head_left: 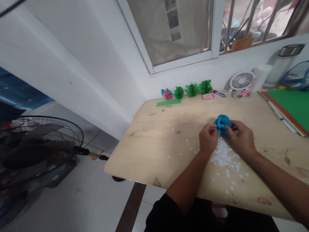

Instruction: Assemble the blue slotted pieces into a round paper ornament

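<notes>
A blue folded-paper ball (222,122) is held just above the wooden table (169,145) between both hands. My left hand (208,139) pinches its left side with closed fingers. My right hand (241,138) grips its right side, fingers curled round it. Under the hands lies a heap of small white paper scraps (225,156), with more scattered around.
Along the wall stand three green paper balls (192,89) and a pink-and-blue one (167,93), a green paper strip (168,102), a tape roll (208,96), scissors (218,93), a small white fan (241,80). Coloured paper sheets (292,106) lie at the right. A floor fan (41,148) stands left of the table.
</notes>
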